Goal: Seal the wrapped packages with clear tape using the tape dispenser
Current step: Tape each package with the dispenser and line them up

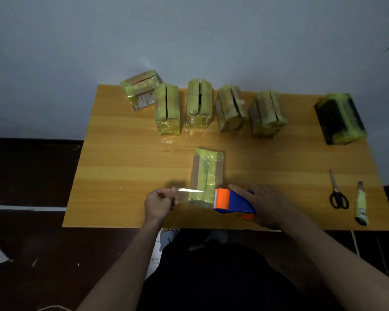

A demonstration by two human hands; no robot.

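A flat brown package with yellow-green wrap (206, 173) lies near the front middle of the wooden table (126, 158). My right hand (267, 204) grips the blue and orange tape dispenser (233, 202) at the package's near right corner. A strip of clear tape (190, 191) runs from the dispenser leftward across the package's near end. My left hand (160, 202) pinches the free end of that strip just left of the package.
Several wrapped packages (199, 103) stand in a row along the table's far edge, and a darker one (339, 118) sits at the far right. Black-handled scissors (337, 193) and a utility knife (361, 204) lie near the right front edge.
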